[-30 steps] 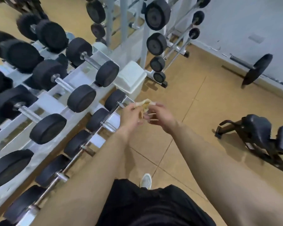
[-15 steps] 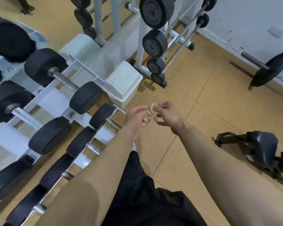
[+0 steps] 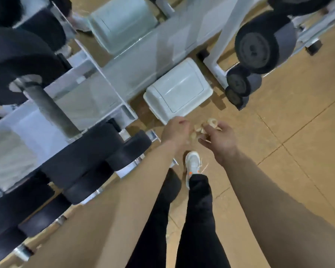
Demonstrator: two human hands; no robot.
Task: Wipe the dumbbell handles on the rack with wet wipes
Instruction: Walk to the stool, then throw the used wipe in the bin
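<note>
A crumpled, yellowish wet wipe (image 3: 207,125) is bunched between my two hands above the floor. My left hand (image 3: 175,130) has its fingers curled on one end of it, and my right hand (image 3: 219,136) pinches the other end. Both hands hover just in front of a white lidded bin (image 3: 179,91). The white dumbbell rack (image 3: 81,89) fills the left side, carrying black dumbbells with a steel handle (image 3: 46,107) showing on the upper tier. More black dumbbell heads (image 3: 89,157) sit on the lower tier beside my left forearm.
A second white bin (image 3: 122,22) stands behind the rack. A white vertical stand with black weights (image 3: 259,47) rises at the upper right. Tan tiled floor (image 3: 298,132) spreads to the right. My white shoe (image 3: 192,163) and black trousers are below my hands.
The view has swung down and closer to the white bin. Both hands with the wipe have moved toward the bin, and my shoe has come into sight.
</note>
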